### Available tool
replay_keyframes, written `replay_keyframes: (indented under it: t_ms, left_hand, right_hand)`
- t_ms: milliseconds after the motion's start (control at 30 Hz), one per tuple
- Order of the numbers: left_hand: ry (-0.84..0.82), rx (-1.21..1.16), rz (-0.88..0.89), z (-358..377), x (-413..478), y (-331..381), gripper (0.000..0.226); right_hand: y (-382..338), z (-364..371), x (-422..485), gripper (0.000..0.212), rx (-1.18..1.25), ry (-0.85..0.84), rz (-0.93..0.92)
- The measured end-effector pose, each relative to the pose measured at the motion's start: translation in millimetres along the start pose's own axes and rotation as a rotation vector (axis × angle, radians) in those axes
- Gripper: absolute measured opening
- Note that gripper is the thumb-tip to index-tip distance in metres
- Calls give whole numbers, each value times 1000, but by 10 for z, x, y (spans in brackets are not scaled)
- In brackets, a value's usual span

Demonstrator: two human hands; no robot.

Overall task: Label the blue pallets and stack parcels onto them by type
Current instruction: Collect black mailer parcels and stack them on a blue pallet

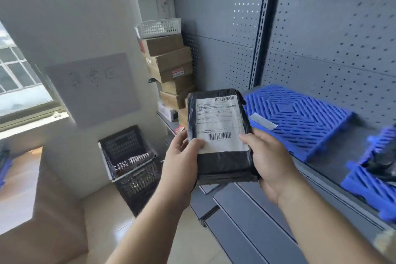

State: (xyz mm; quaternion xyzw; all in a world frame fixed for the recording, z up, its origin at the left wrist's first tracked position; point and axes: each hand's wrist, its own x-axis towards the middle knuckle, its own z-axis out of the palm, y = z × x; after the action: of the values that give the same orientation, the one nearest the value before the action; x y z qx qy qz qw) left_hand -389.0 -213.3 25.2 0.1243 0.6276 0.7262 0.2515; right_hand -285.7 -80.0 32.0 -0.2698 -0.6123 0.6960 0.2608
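I hold a black plastic-wrapped parcel with a white shipping label in front of me, label up. My left hand grips its left edge, thumb on the label's lower corner. My right hand grips its right edge, thumb on the label. Just right of the parcel, a blue grid pallet lies on the grey shelf with a strip of pale tape stuck on its near edge. A second blue pallet at the far right carries a black parcel.
The grey metal shelf has a perforated back panel. Brown cardboard boxes are stacked at its left end under a white basket. Black mesh crates stand on the floor. A handwritten sheet hangs on the wall.
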Motion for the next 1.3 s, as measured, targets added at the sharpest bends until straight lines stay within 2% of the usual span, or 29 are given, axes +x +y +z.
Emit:
replay_keyframes:
  t_ms: [167, 367, 500, 567, 633, 700, 767, 1000, 1167, 1300]
  left_hand:
    - [-243, 8, -60, 340, 511, 65, 33]
    - [-536, 42, -91, 859, 744, 31, 26]
    - [-723, 59, -115, 1285, 691, -17, 25]
    - [-809, 59, -130, 1496, 625, -41, 23]
    - [-873, 61, -145, 1700, 544, -54, 24]
    - [-917, 70, -156, 1902, 457, -63, 24]
    - [-950, 79, -151, 2103, 377, -68, 23]
    - [-995, 94, -177, 2761, 202, -85, 22]
    - [-985, 123, -163, 3141, 125, -154, 21]
    - [-981, 180, -151, 3348, 162, -180, 19]
  right_hand:
    - [-88, -162, 132, 32, -44, 255, -51]
    - [-175, -443, -21, 34, -75, 566, -75]
    - [-218, -684, -247, 58, -79, 810, -65]
    - [-249, -823, -370, 55, -94, 891, -68]
    - [-285, -979, -483, 41, -124, 953, -81]
    - [-333, -1139, -573, 27, -148, 997, -97]
    - [-394, -1294, -650, 21, -175, 1031, -102]
    - [-553, -1857, -793, 21, -262, 1058, -72]
    - [-618, -2225, -779, 48, -283, 1024, -21]
    - [-628, -2435, -718, 31, -308, 1012, 52]
